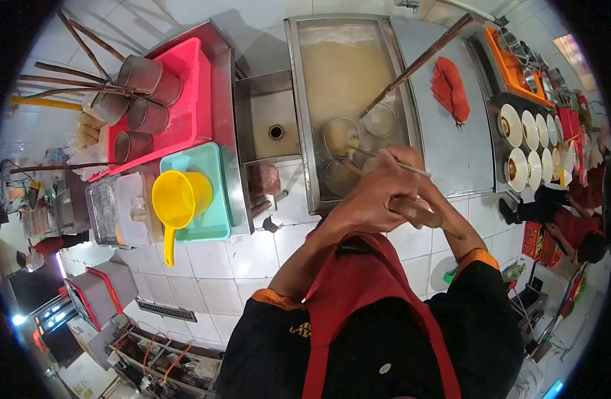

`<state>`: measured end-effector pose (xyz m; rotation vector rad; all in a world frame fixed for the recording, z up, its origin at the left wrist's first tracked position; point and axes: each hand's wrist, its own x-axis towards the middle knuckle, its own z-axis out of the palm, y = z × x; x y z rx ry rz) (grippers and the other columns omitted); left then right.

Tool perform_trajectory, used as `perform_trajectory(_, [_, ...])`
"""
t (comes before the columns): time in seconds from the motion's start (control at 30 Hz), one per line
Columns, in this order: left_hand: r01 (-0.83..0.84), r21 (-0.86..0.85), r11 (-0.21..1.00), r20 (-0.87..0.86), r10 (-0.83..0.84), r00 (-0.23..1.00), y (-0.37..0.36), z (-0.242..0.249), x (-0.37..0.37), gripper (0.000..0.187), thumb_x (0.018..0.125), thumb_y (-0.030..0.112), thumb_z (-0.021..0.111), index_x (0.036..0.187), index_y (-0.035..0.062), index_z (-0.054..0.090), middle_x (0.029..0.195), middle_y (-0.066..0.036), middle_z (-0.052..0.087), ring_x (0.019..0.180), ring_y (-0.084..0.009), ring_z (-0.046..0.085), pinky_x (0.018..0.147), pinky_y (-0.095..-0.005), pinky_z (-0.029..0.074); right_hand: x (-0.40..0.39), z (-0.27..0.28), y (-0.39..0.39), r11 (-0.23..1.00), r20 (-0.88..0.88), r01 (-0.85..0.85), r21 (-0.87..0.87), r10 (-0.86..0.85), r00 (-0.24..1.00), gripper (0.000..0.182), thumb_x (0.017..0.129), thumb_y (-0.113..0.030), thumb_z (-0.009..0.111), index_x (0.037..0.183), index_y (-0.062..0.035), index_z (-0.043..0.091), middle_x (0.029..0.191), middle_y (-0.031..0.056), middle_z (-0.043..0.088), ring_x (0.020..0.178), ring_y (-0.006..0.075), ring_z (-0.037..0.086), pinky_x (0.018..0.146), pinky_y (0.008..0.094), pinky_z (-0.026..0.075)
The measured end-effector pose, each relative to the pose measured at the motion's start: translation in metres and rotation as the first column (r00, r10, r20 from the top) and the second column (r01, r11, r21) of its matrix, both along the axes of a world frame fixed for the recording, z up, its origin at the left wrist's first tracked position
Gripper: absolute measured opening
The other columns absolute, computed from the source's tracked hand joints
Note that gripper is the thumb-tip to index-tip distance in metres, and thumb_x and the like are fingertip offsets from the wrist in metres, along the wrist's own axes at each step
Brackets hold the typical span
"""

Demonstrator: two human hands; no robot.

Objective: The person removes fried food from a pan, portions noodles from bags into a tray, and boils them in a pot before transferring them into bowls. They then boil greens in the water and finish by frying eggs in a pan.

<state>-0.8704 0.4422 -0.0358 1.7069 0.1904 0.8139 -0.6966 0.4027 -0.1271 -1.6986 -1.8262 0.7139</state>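
Both my hands are close together over the front right of the steaming vat (411, 113). My left hand (372, 199) is closed around a thick wooden handle (415, 211), which slants toward a strainer low in the cloudy water. Just beyond it, my right hand (400, 159) is closed on a thin stick (415, 170) that points toward a strainer basket (342, 136) with pale yellow food in it. Another strainer (378, 120) sits in the water beside it; its long wooden handle (418, 63) leans up to the right. My hands partly hide the handles.
Left of the vat is a steel sink (265, 103), then a pink tub (196, 100) holding metal strainers. A yellow dipper (179, 199) rests on a turquoise tray (219, 219). At right lie a red cloth (450, 90) and several bowls (516, 169); another person (571, 226) sits beyond.
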Motion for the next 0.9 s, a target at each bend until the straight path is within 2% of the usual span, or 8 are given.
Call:
perform_trajectory(0.03, [0.033,0.038,0.999,-0.137,-0.027,0.990,-0.005,-0.013,-0.004,0.035,0.074,0.024,0.074,0.059,0.0039,0.049,0.051,-0.009,0.046,0.045,-0.0272,0.044,0.044,-0.0355,0.031,0.002,-0.010,-0.004,0.987,-0.315,0.137,-0.089,-0.158,0.936,0.028,0.094,-0.020,0.049,0.082,0.0020,0.061,0.075,0.0085,0.065,0.068,0.0163,0.063,0.063,0.0294,0.050])
perform_trajectory(0.2, [0.130,0.002,0.991,-0.006,-0.130,0.991,-0.013,-0.012,-0.007,0.032,0.073,0.019,0.073,0.057,0.0045,0.050,0.049,-0.010,0.045,0.045,-0.0263,0.049,0.045,-0.0347,0.034,-0.001,-0.023,-0.018,0.982,-0.176,0.085,0.171,-0.055,0.983,0.028,0.094,-0.020,0.048,0.084,0.0013,0.062,0.076,0.0084,0.066,0.068,0.0160,0.064,0.063,0.0280,0.051])
perform_trajectory(0.27, [0.093,-0.075,0.993,0.102,-0.085,0.991,-0.006,-0.033,0.004,0.032,0.073,0.018,0.073,0.056,0.0053,0.049,0.050,-0.011,0.044,0.044,-0.0248,0.047,0.043,-0.0347,0.033,-0.001,-0.009,-0.018,0.938,-0.625,0.303,-0.168,-0.339,0.703,0.031,0.094,-0.018,0.044,0.080,0.0037,0.061,0.076,0.0086,0.065,0.069,0.0170,0.063,0.067,0.0292,0.052])
perform_trajectory(0.47, [0.082,-0.015,0.997,0.111,-0.080,0.991,0.002,-0.027,-0.009,0.022,0.069,0.013,0.075,0.064,0.0066,0.054,0.056,-0.009,0.049,0.047,-0.0221,0.047,0.046,-0.0317,0.036,0.008,0.088,-0.125,0.847,-0.515,0.457,-0.270,-0.528,0.675,0.032,0.096,-0.020,0.041,0.080,-0.0009,0.061,0.077,0.0118,0.065,0.070,0.0187,0.064,0.062,0.0303,0.050])
perform_trajectory(0.53, [0.135,-0.106,0.985,0.047,-0.131,0.990,0.015,-0.037,0.003,0.023,0.069,0.012,0.075,0.074,0.0055,0.054,0.064,-0.007,0.053,0.054,-0.0189,0.052,0.052,-0.0297,0.039,0.005,0.026,-0.126,0.981,0.247,0.158,0.114,-0.182,0.952,0.025,0.093,-0.016,0.046,0.079,-0.0017,0.061,0.077,0.0129,0.063,0.069,0.0254,0.061,0.060,0.0328,0.048])
perform_trajectory(0.67, [0.328,-0.324,0.887,-0.092,-0.375,0.923,0.054,-0.031,0.023,0.029,0.070,0.013,0.076,0.073,0.0046,0.048,0.064,0.002,0.046,0.054,-0.0124,0.048,0.054,-0.0271,0.040,0.008,0.006,-0.111,0.794,-0.639,0.534,-0.290,-0.576,0.510,0.034,0.096,-0.022,0.044,0.079,0.0041,0.057,0.068,0.0089,0.061,0.066,0.0158,0.063,0.062,0.0282,0.052])
perform_trajectory(0.7, [0.337,-0.319,0.886,-0.100,-0.385,0.917,0.054,-0.024,0.026,0.029,0.070,0.013,0.076,0.073,0.0046,0.048,0.064,0.002,0.046,0.054,-0.0124,0.048,0.054,-0.0271,0.040,0.007,-0.004,-0.113,0.818,-0.551,0.552,-0.164,-0.539,0.637,0.033,0.096,-0.021,0.044,0.080,0.0044,0.057,0.069,0.0091,0.061,0.065,0.0164,0.063,0.060,0.0282,0.052])
perform_trajectory(0.9, [-0.356,-0.163,0.920,-0.007,0.359,0.933,0.009,-0.013,0.028,0.030,0.076,0.008,0.073,0.063,0.0074,0.046,0.058,0.004,0.045,0.052,-0.0064,0.042,0.048,-0.0237,0.036,0.017,0.020,-0.130,0.847,-0.400,0.529,-0.052,-0.503,0.766,0.034,0.096,-0.021,0.043,0.078,0.0037,0.058,0.066,0.0097,0.062,0.064,0.0154,0.063,0.056,0.0283,0.050])
